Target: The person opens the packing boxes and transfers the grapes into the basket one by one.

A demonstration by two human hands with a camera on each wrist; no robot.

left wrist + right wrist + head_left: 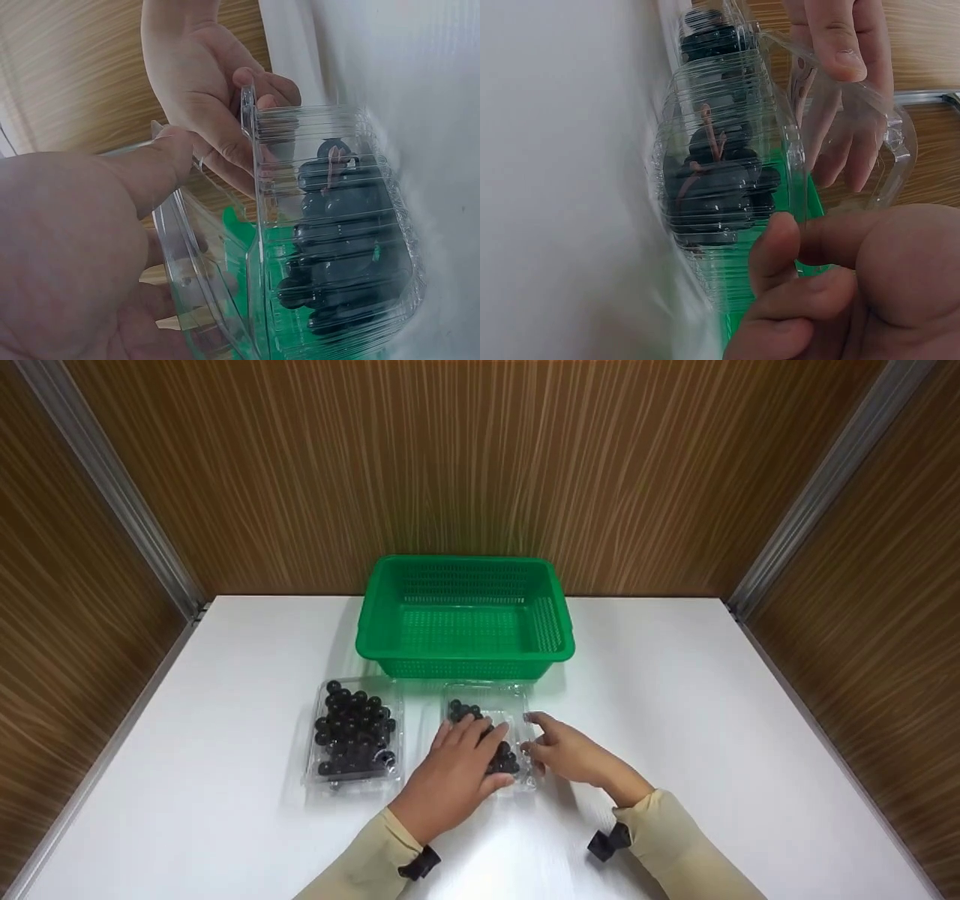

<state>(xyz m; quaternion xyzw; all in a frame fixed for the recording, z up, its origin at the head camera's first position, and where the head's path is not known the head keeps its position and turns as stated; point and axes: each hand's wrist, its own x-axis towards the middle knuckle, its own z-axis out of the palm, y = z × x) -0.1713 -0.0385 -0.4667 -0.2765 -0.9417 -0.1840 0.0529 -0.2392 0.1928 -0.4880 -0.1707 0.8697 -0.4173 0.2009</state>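
My left hand [454, 772] lies over the right-hand clear plastic clamshell [491, 686], its fingers extended and touching the lid. That lid [184, 262] stands tilted, partly raised from the base in the wrist views. At the box's right edge is my right hand [570, 750], its thumb and bent fingers holding the rim [795, 161]. Inside the box lie dark grapes [712, 191] with thin brownish stems, partly hidden by my left hand in the head view. A second clear clamshell [400, 712], also full of dark grapes [349, 727], sits to the left.
A green perforated basket [465, 669] stands just behind the two boxes, with nothing visible in it. The white tabletop [187, 780] spreads to both sides. Wood-grain panels [480, 457] enclose the back, left and right.
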